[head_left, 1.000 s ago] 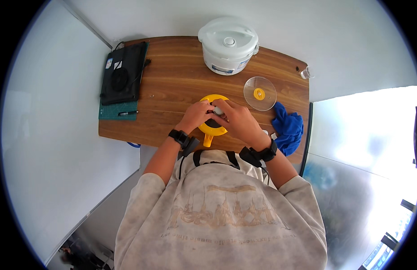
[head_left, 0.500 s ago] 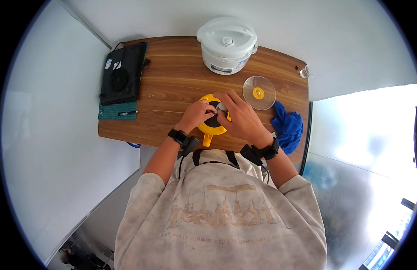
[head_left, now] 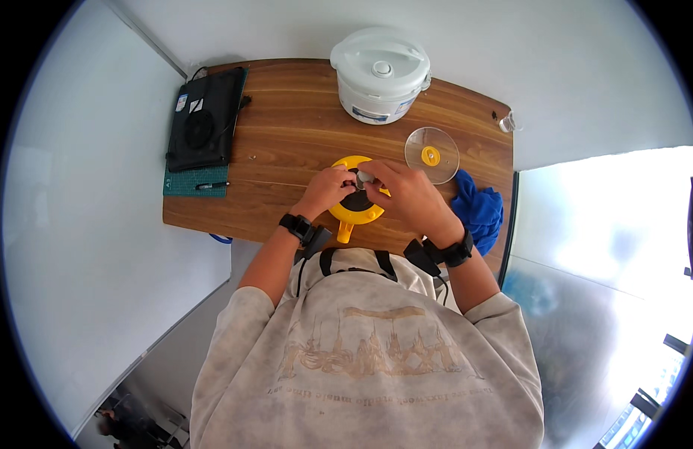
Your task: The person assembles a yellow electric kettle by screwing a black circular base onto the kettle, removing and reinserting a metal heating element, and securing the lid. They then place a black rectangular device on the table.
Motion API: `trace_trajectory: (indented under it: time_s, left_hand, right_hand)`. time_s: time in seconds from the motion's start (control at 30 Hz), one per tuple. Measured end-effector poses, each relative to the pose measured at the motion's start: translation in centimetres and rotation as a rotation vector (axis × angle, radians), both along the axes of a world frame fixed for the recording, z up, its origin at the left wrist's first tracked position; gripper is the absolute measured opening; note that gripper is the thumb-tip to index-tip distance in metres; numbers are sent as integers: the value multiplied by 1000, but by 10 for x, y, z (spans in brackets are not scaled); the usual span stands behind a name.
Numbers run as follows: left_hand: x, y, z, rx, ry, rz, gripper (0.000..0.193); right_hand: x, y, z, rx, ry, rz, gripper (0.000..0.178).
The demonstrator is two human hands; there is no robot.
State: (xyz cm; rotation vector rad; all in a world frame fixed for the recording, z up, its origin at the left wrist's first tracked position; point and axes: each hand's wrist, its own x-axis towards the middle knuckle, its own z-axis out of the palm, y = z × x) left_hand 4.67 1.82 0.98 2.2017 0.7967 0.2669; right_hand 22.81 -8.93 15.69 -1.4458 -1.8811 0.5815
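Observation:
A yellow pan (head_left: 348, 230) with a dark inside sits on the table in front of me, its handle pointing toward my body. Over it my right hand (head_left: 406, 193) is closed on a small pale grey-white thing (head_left: 366, 177), whose kind I cannot make out. Close against that thing, my left hand (head_left: 327, 188) has its fingertips pinched together. What the left fingers grip, if anything, is too small to name. Both hands nearly meet above the pan's middle, hiding part of its inside. A clear lid (head_left: 417, 165) with a yellow knob lies just beyond my right hand.
A white rice cooker (head_left: 381, 78) stands at the back of the wooden table (head_left: 286, 127). At the far left, a flat black device (head_left: 202, 123) and a pen (head_left: 212, 185) rest on a green cutting mat (head_left: 183, 183). A blue cloth (head_left: 477, 213) and a small clear cup (head_left: 507, 122) are on the right.
My right hand has turned, its knuckles sitting a little lower and its wrist farther right. The left hand has barely moved. The pan and the other things stay in place.

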Motion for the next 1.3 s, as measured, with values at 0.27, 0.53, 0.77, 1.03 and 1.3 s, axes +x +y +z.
trace_trajectory:
  time_s: [0.27,0.53,0.77,1.03,1.3]
  left_hand:
    - [-2,1,3,-80,-32,-31,18]
    - [-1,1,4,-91,-60,-43,18]
    - [-2,5,-17,28,-74,-42,19]
    - [-2,0,6,-124,-2,16,18]
    - [-3,0,5,24,-60,-25,17]
  right_hand:
    - [6,3,3,23,-195,-27,24]
    - [-4,8,-2,166,-372,-69,32]
    - [-20,20,-7,222,-397,-133,41]
    - [-20,27,-2,251,-527,-200,41]
    - [-14,15,3,53,-243,-58,24]
